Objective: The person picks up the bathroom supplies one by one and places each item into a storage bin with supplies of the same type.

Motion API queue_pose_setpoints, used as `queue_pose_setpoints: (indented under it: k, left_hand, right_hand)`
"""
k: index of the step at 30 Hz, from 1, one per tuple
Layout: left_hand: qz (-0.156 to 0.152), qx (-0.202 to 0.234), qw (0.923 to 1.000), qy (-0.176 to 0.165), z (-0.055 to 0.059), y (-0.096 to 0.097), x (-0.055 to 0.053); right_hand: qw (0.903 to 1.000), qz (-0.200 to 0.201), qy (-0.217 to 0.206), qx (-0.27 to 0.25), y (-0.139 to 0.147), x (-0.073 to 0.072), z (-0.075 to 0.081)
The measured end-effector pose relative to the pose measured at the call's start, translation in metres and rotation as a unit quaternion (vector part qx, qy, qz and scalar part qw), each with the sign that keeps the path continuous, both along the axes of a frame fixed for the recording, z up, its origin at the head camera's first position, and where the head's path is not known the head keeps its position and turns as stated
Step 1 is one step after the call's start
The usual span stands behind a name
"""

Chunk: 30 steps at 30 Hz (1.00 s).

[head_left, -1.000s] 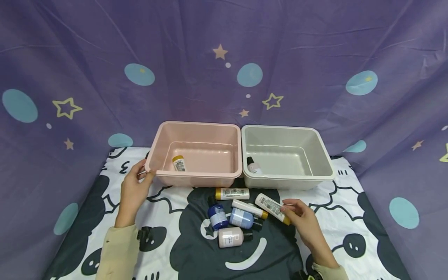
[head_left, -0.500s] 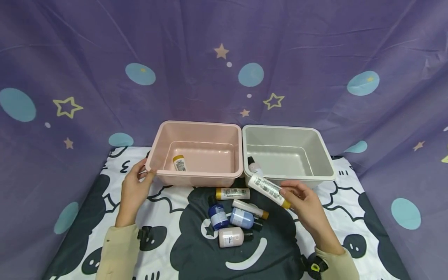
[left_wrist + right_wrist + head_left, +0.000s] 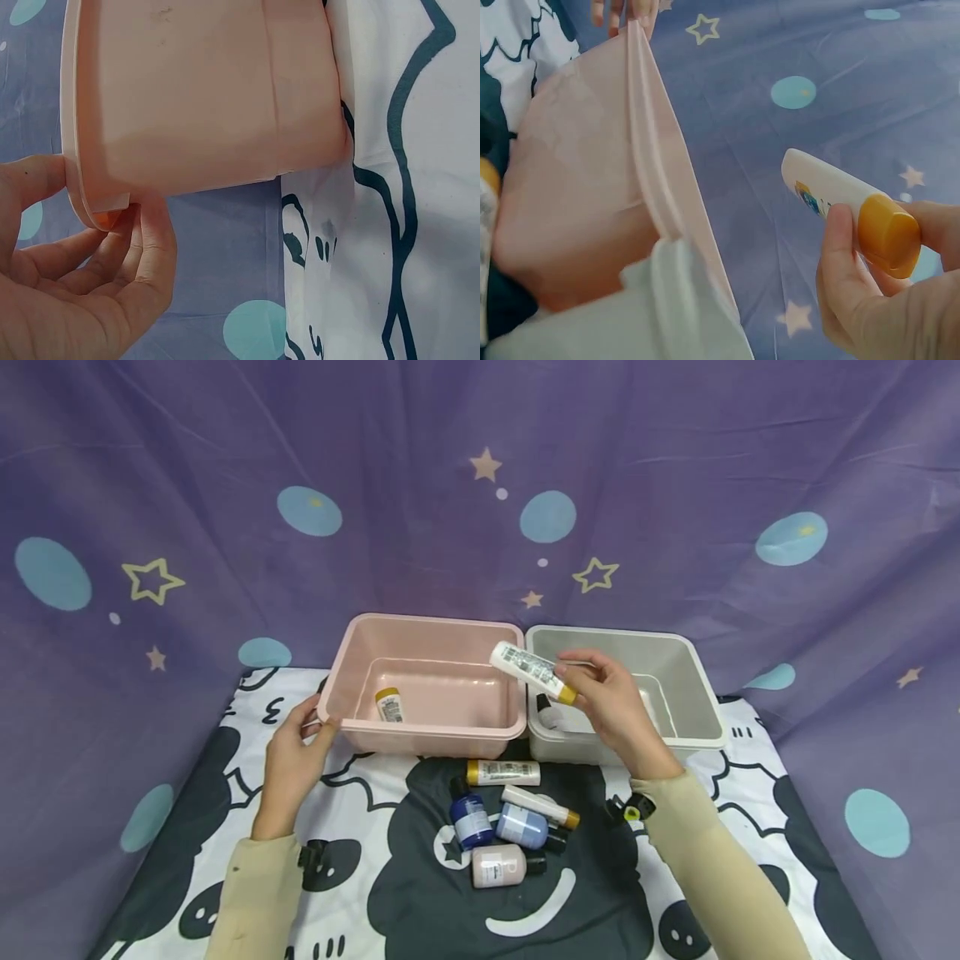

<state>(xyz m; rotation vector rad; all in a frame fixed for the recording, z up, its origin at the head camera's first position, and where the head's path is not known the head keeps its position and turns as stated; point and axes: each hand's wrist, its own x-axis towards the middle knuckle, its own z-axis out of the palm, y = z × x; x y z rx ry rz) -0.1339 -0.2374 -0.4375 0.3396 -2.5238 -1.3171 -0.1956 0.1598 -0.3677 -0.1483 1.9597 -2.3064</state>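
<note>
My left hand [image 3: 294,768] grips the near left corner of the pink bin [image 3: 427,739]; in the left wrist view its thumb lies on the rim and its fingers curl beneath. My right hand [image 3: 611,706] pinches a white bottle with a yellow cap [image 3: 528,668], raised above the place where the two bins meet. In the right wrist view the bottle's yellow cap [image 3: 889,236] sits at the fingers and its white end points away. Inside the pink bin lies a similar yellow-capped bottle [image 3: 389,705]. A black-capped bottle [image 3: 549,717] leans in the grey-white bin [image 3: 645,744].
On the sheep-print cloth before the bins lie two more yellow-capped white bottles, one lying flat [image 3: 504,772] and one slanted [image 3: 536,804], a dark blue bottle [image 3: 472,822], a light blue bottle [image 3: 522,825] and a pale pink bottle [image 3: 498,867]. A purple curtain [image 3: 420,485] hangs behind.
My right hand has lifted the white bottle off the pile and carried it up and left, over the bins' adjoining edges. My left hand has kept its grip on the pink bin.
</note>
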Motion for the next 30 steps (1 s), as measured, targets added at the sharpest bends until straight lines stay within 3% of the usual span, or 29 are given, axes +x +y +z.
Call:
queue_pose_setpoints:
  k: [9,19,30]
  left_hand:
    - [-0.001,0.001,1.0,0.001,-0.001,-0.002,-0.001]
    - [0.001,0.001,1.0,0.008,-0.005,-0.003,-0.002]
    - [0.002,0.011,0.9999,0.008,-0.007,-0.005,-0.001]
  right_hand:
    - [0.9992,0.037,-0.01,-0.012,-0.057,-0.059,0.01]
    - [0.9955,0.064,-0.055,0.042,-0.108,-0.106,-0.004]
    - [0.9891,0.083,-0.06,0.106,-0.128,-0.123,-0.02]
